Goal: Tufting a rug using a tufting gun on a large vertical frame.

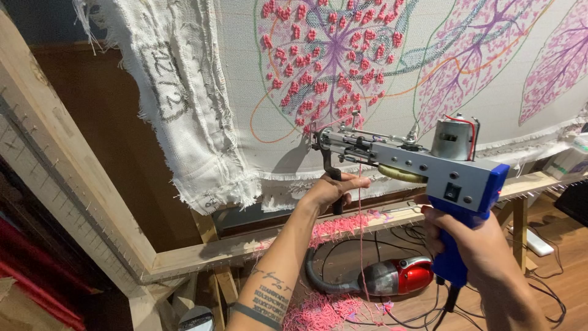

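I hold a tufting gun with a grey metal body, a silver motor and a blue grip. My right hand is closed around the blue grip. My left hand grips the black front handle under the barrel. The needle tip sits at the stretched white cloth, at the lower edge of a round flower pattern tufted in pink dots and purple lines. A pink yarn strand hangs down from the gun.
The cloth is stretched on a wooden frame with spiked strips. Its frayed edge hangs loose at the lower left. On the floor below lie a red vacuum cleaner, black cables and pink yarn scraps. Leaf patterns fill the cloth to the right.
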